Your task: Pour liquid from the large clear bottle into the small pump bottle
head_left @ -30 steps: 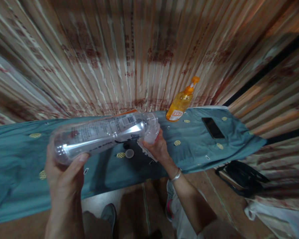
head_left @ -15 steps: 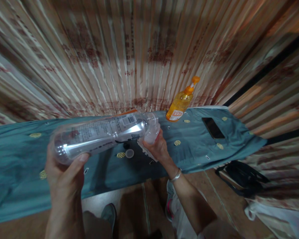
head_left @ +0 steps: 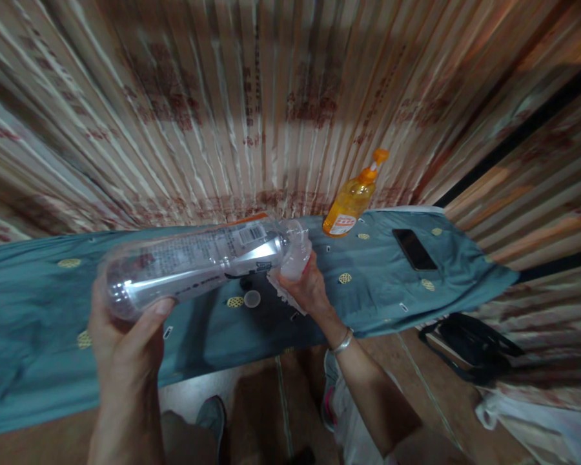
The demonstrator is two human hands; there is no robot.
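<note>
A large clear plastic bottle (head_left: 188, 265) with a printed silver label lies tilted in the air above the table, its base to the left and its neck to the right. My left hand (head_left: 128, 336) is closed around the base, thumb on the near side. At the neck, my right hand (head_left: 305, 284) is closed on a crumpled white cloth or tissue (head_left: 285, 294) pressed round the bottle's mouth. What its fingers do behind the neck is hidden. Below the bottle, a small whitish round cap (head_left: 252, 298) rests on the tablecloth.
An orange pump bottle (head_left: 348, 206) stands at the table's back edge. To its right lies a black phone (head_left: 414, 249). The green cloth-covered table (head_left: 377, 290) backs onto a patterned curtain (head_left: 290, 97). A black bag (head_left: 469, 345) is on the floor at right.
</note>
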